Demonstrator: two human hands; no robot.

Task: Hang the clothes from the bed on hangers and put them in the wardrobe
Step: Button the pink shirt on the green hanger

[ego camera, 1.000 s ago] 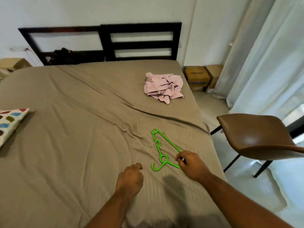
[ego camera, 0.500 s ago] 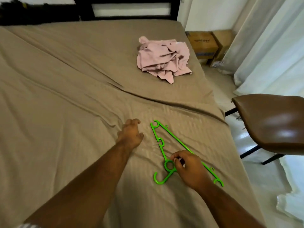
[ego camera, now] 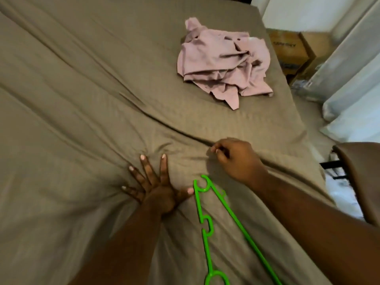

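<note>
Garment (ego camera: 224,60) lies crumpled on the bed (ego camera: 82,99). Our left hand (ego camera: 156,188) presses flat, fingers spread, beside the hanger (ego camera: 205,243). Our right hand (ego camera: 238,159) is curled; we cannot tell whether it pinches anything.
</note>
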